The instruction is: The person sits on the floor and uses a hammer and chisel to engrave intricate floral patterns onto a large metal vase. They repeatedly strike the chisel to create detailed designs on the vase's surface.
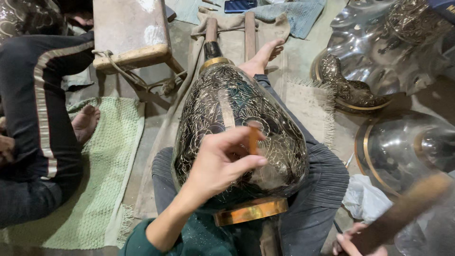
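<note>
A large engraved metal vase (227, 109), dark with fine brass-coloured floral lines, lies along my lap with its brass base ring (251, 211) toward me and its neck pointing away. My left hand (222, 159) rests over its belly and pinches a small brown chisel-like tool (254, 138) against the surface. My right hand (353, 242) shows at the bottom right edge, shut around the handle of a wooden mallet (403, 208), which is blurred and raised to the right of the vase.
Another person in dark clothes with a striped sleeve (40, 109) sits at the left on a green mat (102, 180). A wooden bench (130, 31) stands behind. Shiny metal vessels (403, 147) and an ornate piece (353, 90) crowd the right side. A white plastic bag (365, 199) lies by my knee.
</note>
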